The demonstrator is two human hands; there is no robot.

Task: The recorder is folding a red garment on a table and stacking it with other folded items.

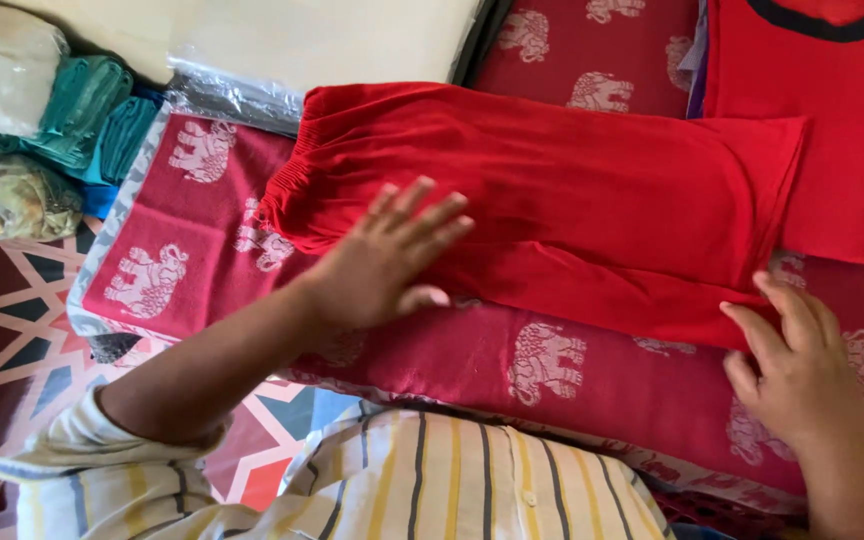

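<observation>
1. The red trousers [552, 200] lie folded lengthwise across a red cloth [592, 375], with the gathered waistband to the left and the leg ends to the right.
2. The left hand [384, 258] is open, fingers spread and palm down, over the lower edge of the trousers just below the waistband; whether the palm presses the fabric or only hovers cannot be told.
3. The right hand [797, 365] rests flat at the bottom right corner of the trousers, its fingers held fairly close together, the fingertips touching the hem edge.
4. The trousers are plain bright red, smooth over most of their length, with fine puckers at the elastic waist and a fold line running along the lower part.
5. The cloth beneath is darker red with pale woven elephants and a grey border.
6. A red garment with a black neckline [832, 90] lies at the top right, just beside the leg ends.
7. Folded teal clothes [92, 110] sit well apart at the top left.
</observation>
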